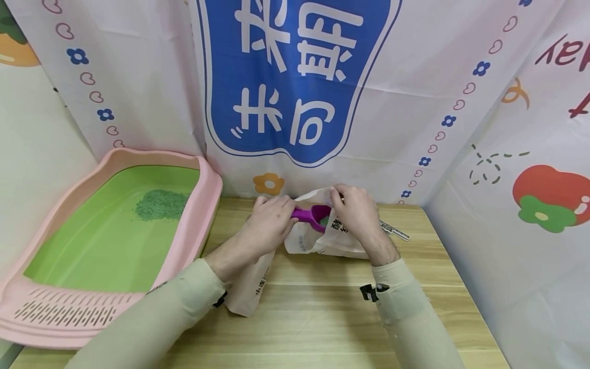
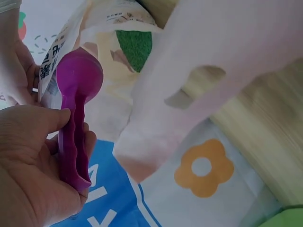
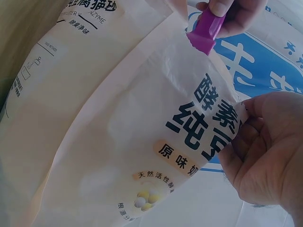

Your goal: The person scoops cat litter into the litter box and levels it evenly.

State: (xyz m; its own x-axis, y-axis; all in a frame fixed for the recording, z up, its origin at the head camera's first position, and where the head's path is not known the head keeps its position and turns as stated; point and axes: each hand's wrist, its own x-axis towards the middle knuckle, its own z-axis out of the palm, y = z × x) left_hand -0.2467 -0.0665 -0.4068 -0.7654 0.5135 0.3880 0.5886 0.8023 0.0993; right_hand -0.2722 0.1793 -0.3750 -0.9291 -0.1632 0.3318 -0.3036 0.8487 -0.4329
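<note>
Purple scoop (image 2: 75, 120) in left grip (image 2: 33, 156), bowl (image 2: 79, 75) beyond, at mouth of bag (image 1: 340, 242).

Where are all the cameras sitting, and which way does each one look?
Head: on the person's head, looking forward and down at the pink tray, purple scoop and printed bag; left hand, right hand and sleeves show.
Left wrist: on that wrist, facing the left hand gripping the scoop; part of the right hand shows at the left edge.
Right wrist: on that wrist, facing the right hand pinching the bag; left fingers show at the top.
Shared: both wrist views show scoop and bag.
</note>
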